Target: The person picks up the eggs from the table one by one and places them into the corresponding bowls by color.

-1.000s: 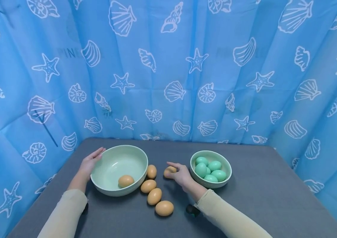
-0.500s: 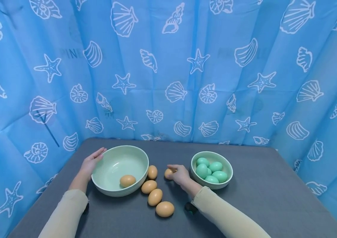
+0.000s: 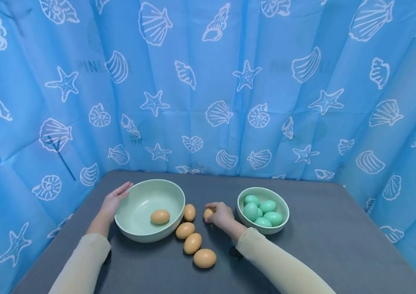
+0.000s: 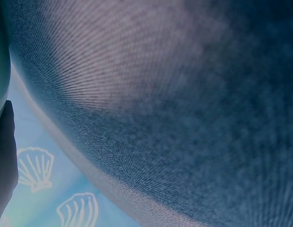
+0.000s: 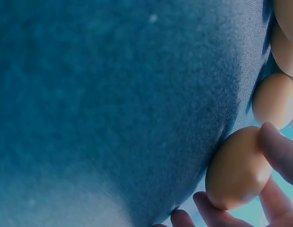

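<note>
Our right hand [image 3: 222,215] has curled its fingers tighter round the brown egg [image 3: 208,213], which hasn't left the grey surface [image 3: 322,245] between the two bowls. So the grab looks nearly set, while our left hand [image 3: 114,200] stays flat against the big bowl [image 3: 134,228].

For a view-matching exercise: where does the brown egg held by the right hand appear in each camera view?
Head: brown egg at centre, in the right hand, between the two bowls.
Left wrist: not in view.
Right wrist: lower right, fingers round it.
Shared landmark: grey table, filling both wrist views.
</note>
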Demonstrator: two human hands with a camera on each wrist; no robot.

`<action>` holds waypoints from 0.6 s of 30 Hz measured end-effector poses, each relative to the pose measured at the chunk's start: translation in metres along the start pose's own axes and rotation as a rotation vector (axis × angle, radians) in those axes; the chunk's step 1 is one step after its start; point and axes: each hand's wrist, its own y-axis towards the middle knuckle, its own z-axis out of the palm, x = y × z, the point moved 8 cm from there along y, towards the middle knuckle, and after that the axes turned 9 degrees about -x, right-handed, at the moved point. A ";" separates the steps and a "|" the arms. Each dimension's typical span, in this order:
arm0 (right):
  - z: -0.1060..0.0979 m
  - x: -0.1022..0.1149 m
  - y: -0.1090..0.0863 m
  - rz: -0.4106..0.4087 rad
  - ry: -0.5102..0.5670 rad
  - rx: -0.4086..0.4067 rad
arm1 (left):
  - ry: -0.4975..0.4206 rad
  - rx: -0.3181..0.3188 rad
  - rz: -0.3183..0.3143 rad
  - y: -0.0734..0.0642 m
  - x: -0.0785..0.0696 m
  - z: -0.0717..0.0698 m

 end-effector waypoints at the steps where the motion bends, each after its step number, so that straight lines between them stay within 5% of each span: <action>1: 0.000 0.000 0.000 0.000 -0.011 0.002 | -0.001 0.000 0.003 0.001 0.000 0.000; 9: -0.005 0.000 0.004 0.015 -0.020 -0.014 | -0.008 0.005 0.017 0.002 -0.001 0.000; 18: -0.008 0.009 -0.001 0.010 0.176 0.048 | 0.008 -0.007 0.015 0.001 -0.001 -0.001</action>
